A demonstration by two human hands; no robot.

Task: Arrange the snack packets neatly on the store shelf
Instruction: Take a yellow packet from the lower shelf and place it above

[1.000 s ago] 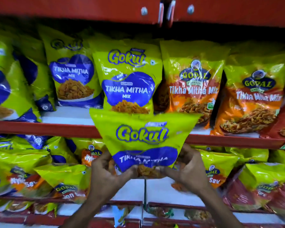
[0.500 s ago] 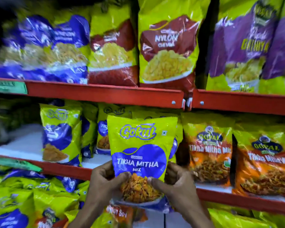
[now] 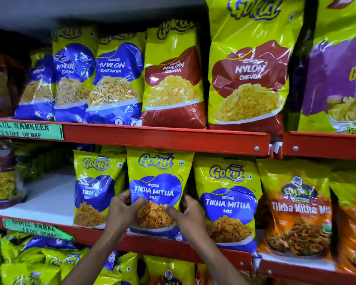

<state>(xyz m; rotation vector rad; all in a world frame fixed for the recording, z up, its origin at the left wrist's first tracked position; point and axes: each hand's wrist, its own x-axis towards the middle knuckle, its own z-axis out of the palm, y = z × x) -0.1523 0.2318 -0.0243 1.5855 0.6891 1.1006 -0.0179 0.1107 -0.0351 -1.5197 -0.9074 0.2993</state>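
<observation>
On the middle shelf [image 3: 164, 246]: seating a Tikha Mitha Mix packet [image 3: 158, 182].
Left hand [image 3: 124, 210] and right hand [image 3: 188, 215] pinch its lower edges; next, stand it upright and release.

The held Tikha Mitha packet [image 3: 158, 188] stands upright on the middle shelf [image 3: 167, 248], between a Tikha Sev packet [image 3: 95, 188] on its left and a second Tikha Mitha packet [image 3: 227, 202] on its right. Left hand [image 3: 123, 210] and right hand [image 3: 185, 214] flank its lower front. Gopal packets [image 3: 296, 208] stand further right. Nylon packets [image 3: 173, 77] line the upper shelf [image 3: 167, 138].
</observation>
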